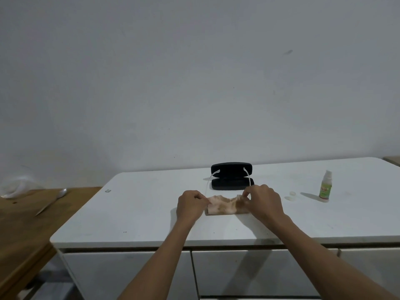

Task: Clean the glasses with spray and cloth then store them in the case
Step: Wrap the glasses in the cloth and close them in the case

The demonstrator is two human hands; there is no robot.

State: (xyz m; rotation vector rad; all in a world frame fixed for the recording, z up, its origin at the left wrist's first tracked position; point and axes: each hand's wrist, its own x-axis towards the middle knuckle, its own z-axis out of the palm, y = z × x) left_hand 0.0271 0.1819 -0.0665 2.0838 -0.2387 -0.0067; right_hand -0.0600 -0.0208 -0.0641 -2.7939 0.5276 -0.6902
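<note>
Head view looks down on a white cabinet top (140, 213), where a black glasses case (232, 176) lies open at the far middle, its lid standing up behind the tray. Nothing can be made out inside the case beyond its dark lining. The glasses (246, 180) sit just in front of it: their pale temple arms run away from the person and curve up across the case front, so the frame's long axis lies left to right, though the lenses are hidden behind the cloth and hands. A pinkish-tan cloth (224, 205) is stretched sideways between the hands, its lower edge on the top. The left hand (190, 205) pinches the cloth's left end with curled fingers; the right hand (263, 201) does likewise at the right end, where the right temple arm meets it. Both forearms reach forward from the near edge, knuckles up. A small spray bottle (325, 186) with a green label stands upright well to the right, two small pale caps (290, 195) beside it. On the wooden table (19, 224) at left lies a spoon (52, 201).
</note>
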